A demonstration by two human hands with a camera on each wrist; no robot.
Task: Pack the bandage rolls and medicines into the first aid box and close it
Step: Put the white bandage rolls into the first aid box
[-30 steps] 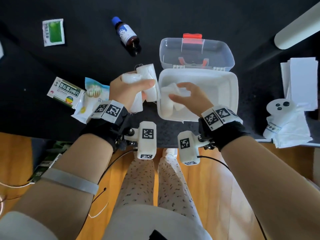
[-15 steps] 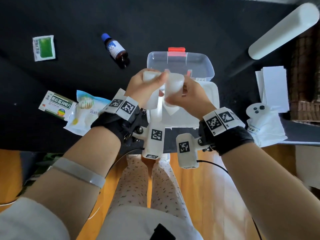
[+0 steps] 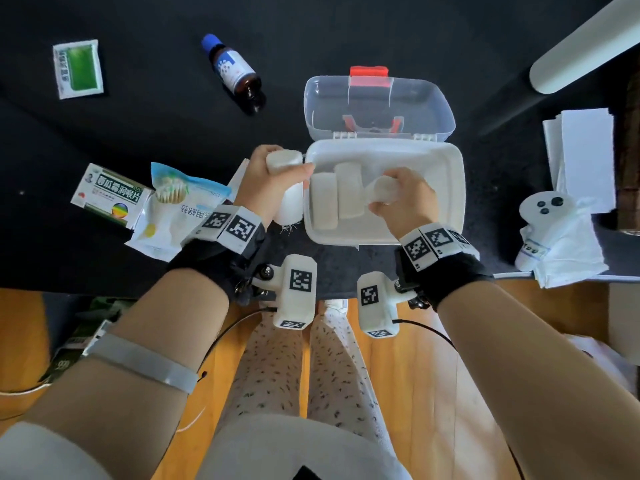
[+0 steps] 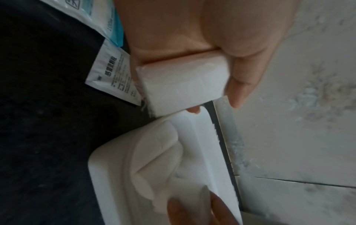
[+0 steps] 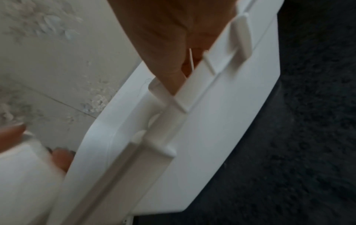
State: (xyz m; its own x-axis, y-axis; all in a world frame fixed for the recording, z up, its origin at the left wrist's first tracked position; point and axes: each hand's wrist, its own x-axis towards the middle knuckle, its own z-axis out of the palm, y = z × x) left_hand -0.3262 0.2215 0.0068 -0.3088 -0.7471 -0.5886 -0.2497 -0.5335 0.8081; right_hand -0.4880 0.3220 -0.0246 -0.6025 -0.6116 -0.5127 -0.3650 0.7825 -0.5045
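The white first aid box [image 3: 446, 188] stands open on the black table, its clear lid [image 3: 377, 105] with a red latch tipped back. Two bandage rolls [image 3: 323, 199] [image 3: 349, 188] lie side by side in its left half. My right hand [image 3: 401, 192] is inside the box and grips a third roll [image 3: 382, 187] next to them. My left hand [image 3: 277, 174] holds another roll [image 3: 284, 160] [image 4: 183, 88] at the box's left rim, pinched between thumb and fingers. In the right wrist view the box's front wall [image 5: 212, 121] fills the frame.
A brown bottle with a blue cap [image 3: 235, 72] lies behind the left hand and a green sachet [image 3: 78, 69] lies at far left. A medicine carton [image 3: 110, 195], a cotton swab bag [image 3: 176, 209] and a white sachet [image 4: 113, 76] lie left of the box. White papers [image 3: 581, 157] and a wrapped controller [image 3: 550, 209] lie right.
Half a second ago both hands met above the box, each with a roll. The right hand has dropped into the box; the left has moved to the left rim.
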